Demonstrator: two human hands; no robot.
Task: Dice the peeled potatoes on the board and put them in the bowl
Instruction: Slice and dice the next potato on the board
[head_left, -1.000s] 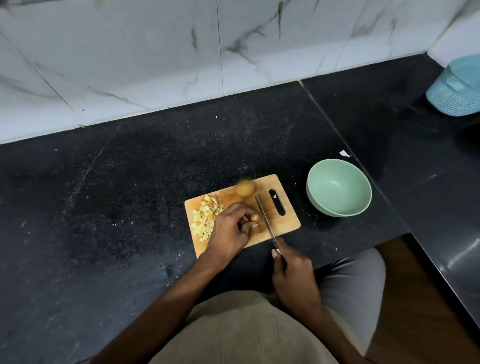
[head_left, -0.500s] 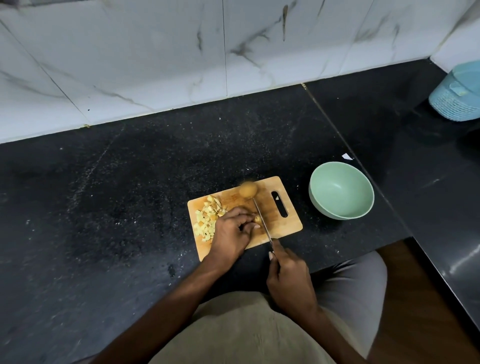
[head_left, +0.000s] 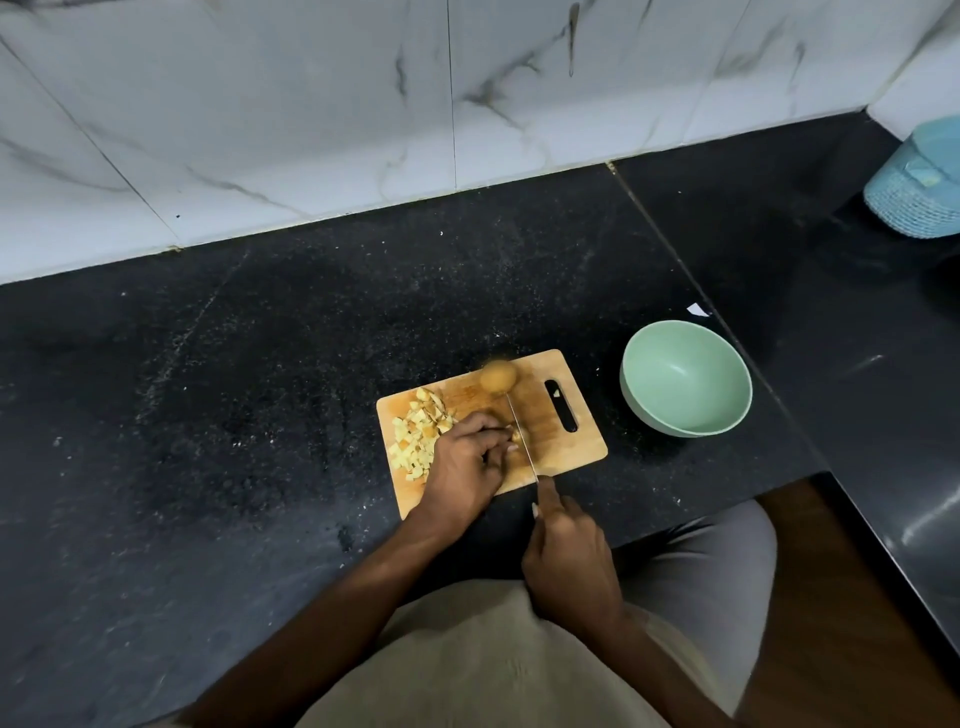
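Dim, soft light; glare streaks the counter at right, wide-angle edges bend.

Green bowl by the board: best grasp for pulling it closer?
Pinch the pale green round bowl at its near-left rim, coming from the wooden chopping board side. It sits upright, open and empty, with an exposed thin lip and no handles.

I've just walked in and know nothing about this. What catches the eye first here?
At the centre, a wooden cutting board lies on a black speckled counter, where the left hand holds down a potato piece while the right hand brings a knife through it. A pile of diced potato sits at the board's left end and a whole potato at its far edge. Right of the board stands an empty pale green bowl.
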